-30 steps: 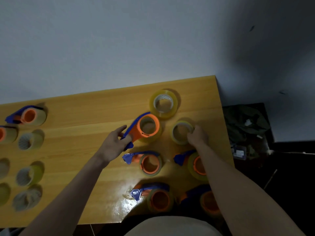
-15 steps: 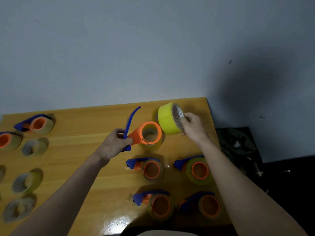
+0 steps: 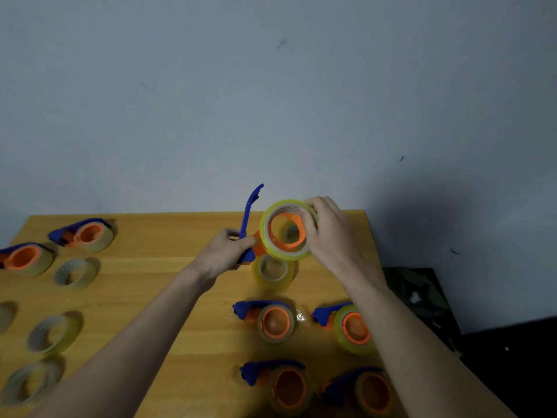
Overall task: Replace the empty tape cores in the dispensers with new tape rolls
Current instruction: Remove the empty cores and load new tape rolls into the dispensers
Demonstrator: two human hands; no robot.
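My left hand [image 3: 224,251] grips the blue handle of a dispenser [image 3: 249,218] held up above the wooden table [image 3: 168,267]; its orange hub sits inside the ring of a yellow tape roll [image 3: 266,236]. My right hand [image 3: 328,236] holds that roll by its right side, around the hub. Another yellow tape roll [image 3: 272,271] lies flat on the table just below the raised dispenser.
Several blue-and-orange dispensers [image 3: 269,322] lie at the front right, and two more [image 3: 86,235] at the far left. Several loose cores or rolls [image 3: 77,271] lie along the left side. The table's right edge drops to a dark floor with clutter [image 3: 419,297].
My right hand has brought the yellow roll from beside the dispenser onto its orange hub. The dispenser has risen a little in my left hand, and the view has tilted upward.
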